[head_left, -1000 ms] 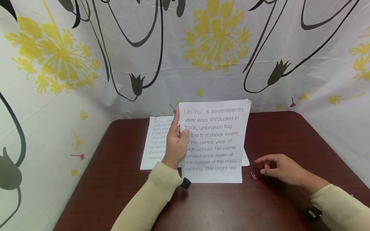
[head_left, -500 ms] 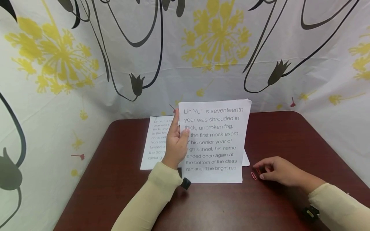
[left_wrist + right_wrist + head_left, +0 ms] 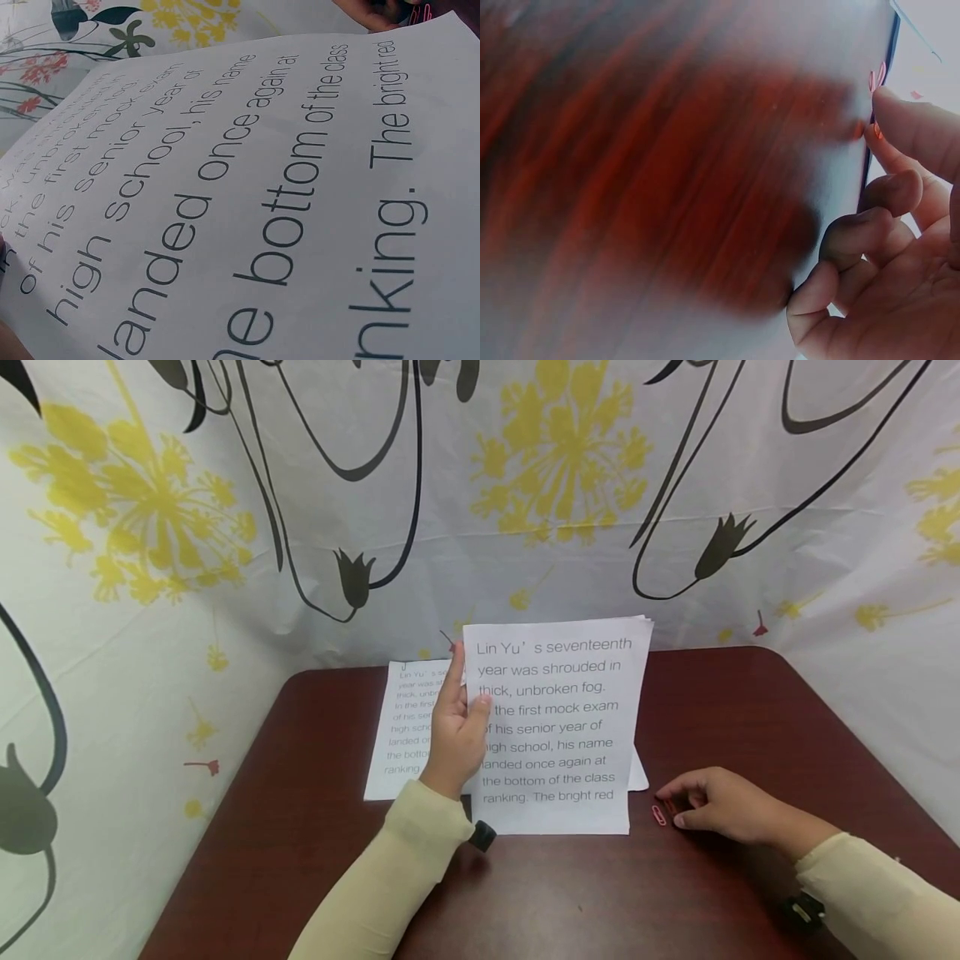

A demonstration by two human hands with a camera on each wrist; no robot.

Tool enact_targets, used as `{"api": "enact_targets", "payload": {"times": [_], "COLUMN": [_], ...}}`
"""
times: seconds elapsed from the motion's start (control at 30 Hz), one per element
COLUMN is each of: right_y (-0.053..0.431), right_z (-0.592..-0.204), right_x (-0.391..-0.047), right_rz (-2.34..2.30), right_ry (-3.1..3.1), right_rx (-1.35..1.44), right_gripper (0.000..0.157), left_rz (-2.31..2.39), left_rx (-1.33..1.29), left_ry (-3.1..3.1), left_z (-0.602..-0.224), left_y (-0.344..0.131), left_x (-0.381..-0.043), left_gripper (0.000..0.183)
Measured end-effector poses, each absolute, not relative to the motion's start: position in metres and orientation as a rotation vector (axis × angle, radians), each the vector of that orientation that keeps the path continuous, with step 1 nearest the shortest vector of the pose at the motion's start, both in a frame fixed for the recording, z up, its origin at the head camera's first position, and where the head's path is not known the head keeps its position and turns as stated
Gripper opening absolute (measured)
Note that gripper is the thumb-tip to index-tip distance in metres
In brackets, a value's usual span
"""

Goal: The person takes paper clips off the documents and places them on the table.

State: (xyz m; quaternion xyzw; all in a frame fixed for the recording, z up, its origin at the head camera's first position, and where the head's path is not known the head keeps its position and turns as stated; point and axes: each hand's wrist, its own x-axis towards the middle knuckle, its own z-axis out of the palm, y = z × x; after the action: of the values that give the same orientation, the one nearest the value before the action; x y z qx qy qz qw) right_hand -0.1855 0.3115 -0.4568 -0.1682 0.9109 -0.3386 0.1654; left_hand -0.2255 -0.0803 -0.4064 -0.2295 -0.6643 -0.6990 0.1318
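My left hand [image 3: 459, 735] holds a small stack of printed paper sheets [image 3: 558, 727] upright by its left edge, thumb on the front face. In the left wrist view the printed page [image 3: 225, 187] fills most of the frame. Low over the table at the right, my right hand [image 3: 727, 806] pinches a red paper clip [image 3: 671, 808] between thumb and index finger; the other fingers are curled in. A second pink-red paper clip [image 3: 658, 815] lies on the table just left of these fingertips. The right wrist view has the pinched clip [image 3: 877, 131] at the fingertips.
Behind the held stack lie more printed sheets [image 3: 401, 735], partly covered by it, with a small clip [image 3: 403, 667] at their top edge. The dark red-brown table [image 3: 547, 893] is bordered by a patterned white cloth [image 3: 450, 510] at the back and sides.
My right hand has moved slightly down and toward the lying clip, carrying the pinched clip closer to it. The left hand and paper stack stay in place.
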Motion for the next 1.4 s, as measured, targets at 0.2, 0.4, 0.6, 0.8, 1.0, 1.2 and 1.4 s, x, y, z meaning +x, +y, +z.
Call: {"api": "enact_targets", "payload": {"times": [0.2,0.4,0.6,0.8,1.0,1.2,1.4], "right_y": [0.313,0.312,0.305,0.290,0.268,0.250,0.239], "right_z": [-0.459,-0.455,-0.433,-0.418,-0.413,-0.413,-0.421], "right_x": [-0.186,-0.186,-0.188,-0.185,-0.184,-0.188,-0.192], "right_rz": [-0.947,-0.936,-1.005,-1.284,-1.577,-1.692,-1.733], "right_ry": [2.619,2.641,2.847,2.985,2.820,2.624,2.584], "right_rx": [-0.480,-0.484,-0.484,-0.536,-0.681,-0.738,-0.765], "right_gripper": [0.038,0.038,0.031,0.044,0.088,0.100,0.105], "left_rz": [-2.028,-2.024,-2.032,-2.019,-2.032,-2.055,-2.053], "left_rx": [-0.661,-0.677,-0.676,-0.666,-0.673,-0.675,-0.695], "left_ry": [-1.934,-1.918,-1.915,-1.928,-1.926,-1.917,-1.900], "left_z": [-0.406,-0.406,-0.405,-0.405,-0.405,-0.406,-0.406], "left_y": [-0.080,-0.080,-0.080,-0.080,-0.081,-0.082,-0.081], "left_x": [-0.225,-0.225,-0.225,-0.224,-0.225,-0.225,-0.225], "left_gripper": [0.082,0.081,0.083,0.083,0.083,0.083,0.083]}}
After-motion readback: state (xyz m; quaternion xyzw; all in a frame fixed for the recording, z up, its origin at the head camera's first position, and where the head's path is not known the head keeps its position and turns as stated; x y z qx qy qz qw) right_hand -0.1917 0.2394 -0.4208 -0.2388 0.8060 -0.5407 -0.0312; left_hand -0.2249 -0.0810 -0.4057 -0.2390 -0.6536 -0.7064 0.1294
